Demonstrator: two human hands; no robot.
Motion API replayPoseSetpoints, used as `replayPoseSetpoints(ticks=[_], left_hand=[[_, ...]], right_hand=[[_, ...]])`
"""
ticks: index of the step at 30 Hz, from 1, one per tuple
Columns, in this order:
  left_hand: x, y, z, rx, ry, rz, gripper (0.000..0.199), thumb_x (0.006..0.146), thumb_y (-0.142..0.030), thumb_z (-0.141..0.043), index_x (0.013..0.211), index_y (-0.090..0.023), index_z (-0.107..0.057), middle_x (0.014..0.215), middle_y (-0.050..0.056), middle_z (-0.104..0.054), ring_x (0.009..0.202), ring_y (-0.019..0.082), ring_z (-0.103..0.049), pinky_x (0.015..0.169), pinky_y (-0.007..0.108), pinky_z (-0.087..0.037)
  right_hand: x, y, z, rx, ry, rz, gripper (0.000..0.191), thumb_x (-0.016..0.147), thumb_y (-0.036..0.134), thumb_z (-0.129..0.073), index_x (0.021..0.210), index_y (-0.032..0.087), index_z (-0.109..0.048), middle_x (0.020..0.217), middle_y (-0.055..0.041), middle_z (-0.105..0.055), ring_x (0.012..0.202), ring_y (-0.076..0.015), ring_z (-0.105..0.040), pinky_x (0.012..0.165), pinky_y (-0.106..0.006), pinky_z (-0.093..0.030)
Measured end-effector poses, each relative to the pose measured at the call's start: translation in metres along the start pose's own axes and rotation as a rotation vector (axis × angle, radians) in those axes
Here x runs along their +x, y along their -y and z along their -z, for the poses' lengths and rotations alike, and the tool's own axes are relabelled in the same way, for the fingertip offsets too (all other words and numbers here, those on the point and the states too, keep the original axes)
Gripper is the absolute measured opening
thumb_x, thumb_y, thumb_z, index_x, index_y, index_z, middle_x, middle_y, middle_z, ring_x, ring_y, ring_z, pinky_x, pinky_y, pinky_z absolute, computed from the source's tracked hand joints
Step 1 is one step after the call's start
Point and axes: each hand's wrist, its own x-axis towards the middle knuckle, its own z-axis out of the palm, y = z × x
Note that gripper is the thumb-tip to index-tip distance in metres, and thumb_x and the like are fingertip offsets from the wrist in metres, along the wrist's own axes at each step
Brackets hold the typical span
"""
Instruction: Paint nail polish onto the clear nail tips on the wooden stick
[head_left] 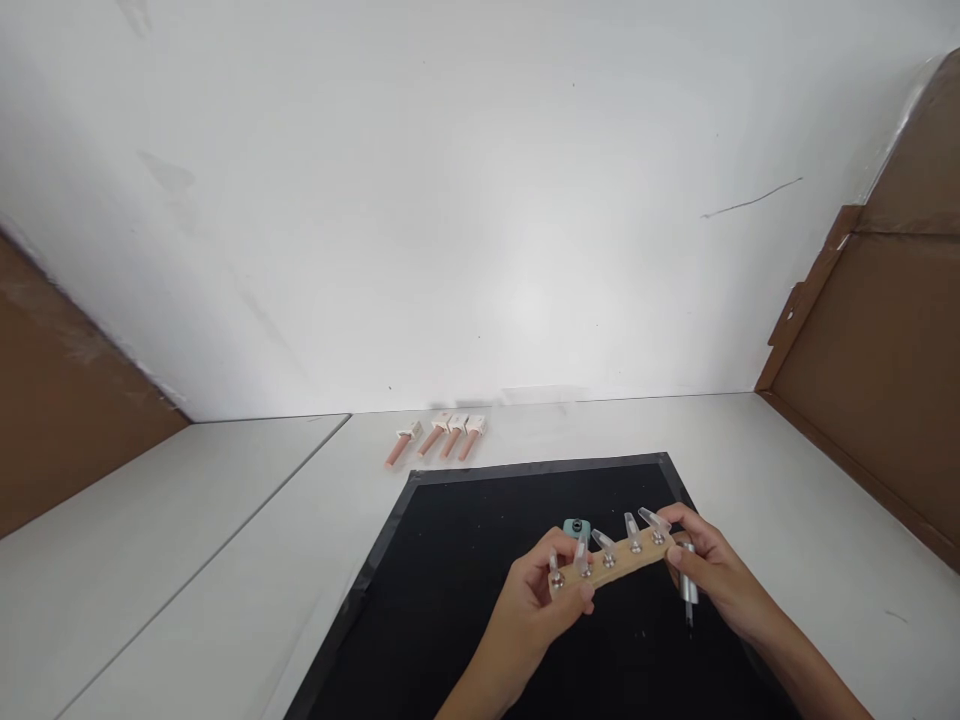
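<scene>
A light wooden strip (621, 566) is held above the black mat, slanting up to the right, with several clear nail-tip-shaped pieces standing on round metal mounts along it. My left hand (534, 610) pinches its left end between thumb and fingers. At the right end, the fingers and thumb of my right hand (709, 565) close on the strip, near the rightmost clear piece. A silver brush-like tool (688, 585) with a thin dark tip points down beside the right fingers; how it is held is partly hidden. Just behind the strip is a teal object (576, 529) with a dark round centre.
Several pink sticks with white caps (451, 437) lie behind the black mat (450, 580) on the white table (315, 520). A white wall (450, 200) stands at the back. Brown cardboard panels border the left (67, 390) and right (877, 370).
</scene>
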Motion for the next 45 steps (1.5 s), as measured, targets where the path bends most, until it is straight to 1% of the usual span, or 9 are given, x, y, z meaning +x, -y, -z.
replayPoseSetpoints(ticks=[6,11,15,20,24,29,33,39,45], left_hand=[[0.001,0.006,-0.003,-0.085,-0.101,0.135,0.038,0.053,-0.043,-0.076,0.077,-0.015,-0.069,0.060,-0.001,-0.058,0.053,0.010,-0.049,0.056,0.026,-0.044],[0.003,0.013,0.001,-0.049,-0.187,0.089,0.037,0.051,-0.041,-0.077,0.076,-0.014,-0.073,0.051,0.000,-0.060,0.052,0.013,-0.051,0.055,0.028,-0.045],[0.004,0.012,0.002,-0.060,-0.237,0.094,0.033,0.050,-0.036,-0.078,0.074,-0.014,-0.073,0.052,0.001,-0.063,0.052,0.014,-0.053,0.056,0.029,-0.046],[0.001,0.009,-0.004,-0.029,-0.131,0.169,0.032,0.042,-0.031,-0.079,0.067,-0.014,-0.073,0.045,-0.002,-0.057,0.045,0.010,-0.046,0.048,0.025,-0.041],[-0.004,0.025,-0.003,0.024,0.013,0.124,0.025,0.050,-0.032,-0.076,0.069,-0.015,-0.074,0.049,-0.001,-0.058,0.046,0.011,-0.047,0.051,0.027,-0.043],[-0.002,0.042,0.003,0.237,0.144,-0.003,0.027,0.062,-0.031,-0.069,0.083,-0.015,-0.075,0.066,0.005,-0.065,0.055,0.014,-0.054,0.056,0.026,-0.047],[0.004,0.041,0.005,0.376,0.173,-0.079,0.026,0.064,-0.026,-0.067,0.086,-0.014,-0.074,0.067,0.006,-0.064,0.054,0.013,-0.053,0.054,0.024,-0.046],[0.009,0.040,0.004,0.497,0.210,-0.160,0.020,0.063,-0.022,-0.066,0.080,-0.016,-0.074,0.059,0.003,-0.060,0.049,0.012,-0.046,0.050,0.024,-0.040],[0.013,0.042,0.003,0.492,0.220,-0.135,0.011,0.063,-0.020,-0.064,0.069,-0.015,-0.072,0.055,0.000,-0.050,0.050,0.011,-0.042,0.049,0.023,-0.035]], right_hand=[[0.000,0.002,-0.001,-0.016,-0.023,-0.020,0.041,0.074,0.061,-0.057,0.089,0.023,-0.054,0.054,0.0087,-0.032,0.047,-0.0089,-0.025,0.043,-0.019,-0.025],[-0.002,0.006,0.004,-0.037,-0.035,-0.069,0.034,0.074,0.053,-0.063,0.090,0.023,-0.061,0.052,0.0080,-0.036,0.045,-0.0085,-0.029,0.041,-0.018,-0.027],[-0.002,0.013,0.018,-0.018,-0.158,-0.072,0.036,0.067,0.053,-0.069,0.064,0.018,-0.061,0.052,0.0061,-0.038,0.043,-0.0072,-0.032,0.038,-0.017,-0.028],[-0.004,0.025,0.036,0.073,-0.490,0.043,0.046,0.072,0.062,-0.058,0.060,0.019,-0.050,0.056,0.0050,-0.038,0.043,-0.0076,-0.030,0.039,-0.020,-0.031],[-0.004,0.043,0.030,0.116,-0.590,0.095,0.042,0.075,0.059,-0.058,0.062,0.020,-0.052,0.056,0.0050,-0.035,0.042,-0.0076,-0.026,0.038,-0.021,-0.033],[0.003,0.071,-0.001,0.051,-0.409,0.143,0.047,0.069,0.064,-0.060,0.058,0.018,-0.055,0.057,0.0021,-0.044,0.042,-0.0078,-0.033,0.038,-0.021,-0.034],[0.008,0.069,-0.018,-0.016,-0.238,0.209,0.045,0.070,0.063,-0.059,0.058,0.019,-0.056,0.054,0.0027,-0.044,0.044,-0.0105,-0.039,0.042,-0.022,-0.036],[0.009,0.044,-0.016,-0.085,-0.048,0.189,0.035,0.072,0.055,-0.064,0.066,0.022,-0.055,0.061,0.0023,-0.048,0.053,-0.0132,-0.045,0.050,-0.023,-0.040],[0.003,0.038,-0.012,-0.051,0.044,0.204,0.017,0.079,0.043,-0.062,0.083,0.027,-0.057,0.072,0.0011,-0.049,0.062,-0.0152,-0.048,0.056,-0.025,-0.042]])
